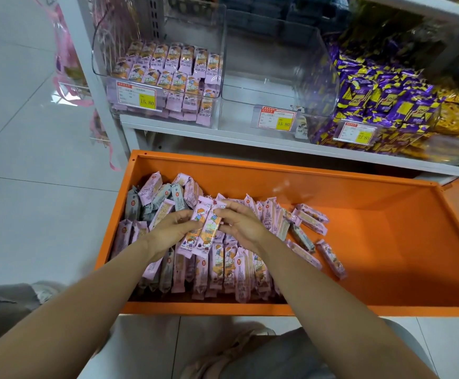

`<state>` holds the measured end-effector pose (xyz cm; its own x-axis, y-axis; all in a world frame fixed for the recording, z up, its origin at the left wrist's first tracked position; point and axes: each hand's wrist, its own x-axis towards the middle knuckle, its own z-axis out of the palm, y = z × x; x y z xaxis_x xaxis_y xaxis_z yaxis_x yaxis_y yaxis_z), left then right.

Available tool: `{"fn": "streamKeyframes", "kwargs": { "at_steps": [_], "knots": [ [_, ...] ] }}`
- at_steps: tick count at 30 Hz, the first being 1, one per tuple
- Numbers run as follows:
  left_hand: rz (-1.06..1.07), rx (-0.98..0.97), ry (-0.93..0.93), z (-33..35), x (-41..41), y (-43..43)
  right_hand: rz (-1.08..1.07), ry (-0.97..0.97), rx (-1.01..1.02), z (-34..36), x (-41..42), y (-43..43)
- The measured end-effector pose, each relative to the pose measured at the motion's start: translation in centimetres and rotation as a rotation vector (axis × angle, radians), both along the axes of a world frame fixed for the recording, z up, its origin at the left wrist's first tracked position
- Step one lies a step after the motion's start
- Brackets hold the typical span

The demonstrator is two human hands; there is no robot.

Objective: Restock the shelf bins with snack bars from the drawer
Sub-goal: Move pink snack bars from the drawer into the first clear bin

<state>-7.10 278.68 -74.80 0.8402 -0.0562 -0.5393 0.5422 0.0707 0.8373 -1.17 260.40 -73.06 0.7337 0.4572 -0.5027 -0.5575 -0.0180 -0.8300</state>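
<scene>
Drawer (387, 242): standing pulled open below the shelf (222, 136), with loose bars (222, 269) crowding its left half and its right half showing bare orange.

Held bars (203, 228): hanging just above the pile in the drawer's left-middle, squeezed between both hands.

Left hand (168, 231): bending its fingers in against the bundle's left edge and pinching it; the thumb is hiding.

Right hand (240, 224): curling its fingers over the bundle's far right corner and clamping it from that side.

Long axis: running from the drawer's near wall toward its back wall, the far end leaning slightly right.

Way to go: both candidate bins are sitting beyond the drawer's back wall and higher, so the bundle is probably travelling end-first, up and away.

Left bin (101, 69): sitting past the drawer's back-left corner, already carrying matching pink bars.

Middle bin (277, 77): sitting past the middle of the drawer's back wall, looking nearly bare, so likely the one needing stock.

Nearer hand: the right is lying closer to the middle bin, the left to the left bin.

Counts: two hands working; two bar faces showing in the bundle, any beneath not visible; three bins in view, the right bin (414, 151) holding purple packets; three price tags (136, 97); loose bars numbering dozens, too jumbled to count.
</scene>
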Motion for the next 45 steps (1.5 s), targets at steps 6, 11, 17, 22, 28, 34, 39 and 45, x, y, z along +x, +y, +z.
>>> {"fn": "streamKeyframes", "kwargs": {
  "at_steps": [6,11,17,22,28,34,39,45],
  "knots": [
    [-0.062,0.063,-0.075,2.0,0.0,1.1,0.013,-0.069,-0.056,1.6,0.5,0.9],
    [-0.027,0.08,-0.141,4.0,0.8,2.1,0.069,-0.143,-0.086,4.3,1.5,2.5],
    [0.032,0.111,-0.197,6.6,1.6,3.5,0.057,-0.231,-0.106,7.1,3.2,4.8],
    [0.07,0.131,-0.229,8.5,2.6,4.4,0.03,-0.345,-0.162,8.5,4.7,6.3],
    [0.125,0.119,-0.33,12.1,4.7,6.5,-0.004,-0.458,-0.172,13.2,8.1,7.3],
    [0.13,0.222,-0.453,15.9,8.0,8.3,-0.212,-0.682,-0.272,20.0,14.0,8.6],
    [0.179,0.262,-0.5,16.1,10.4,9.5,-0.347,-0.831,-0.429,22.2,18.2,9.7],
    [0.187,0.295,-0.541,15.4,12.0,10.4,-0.285,-0.968,-0.718,22.0,21.4,11.8]
  ]
}}
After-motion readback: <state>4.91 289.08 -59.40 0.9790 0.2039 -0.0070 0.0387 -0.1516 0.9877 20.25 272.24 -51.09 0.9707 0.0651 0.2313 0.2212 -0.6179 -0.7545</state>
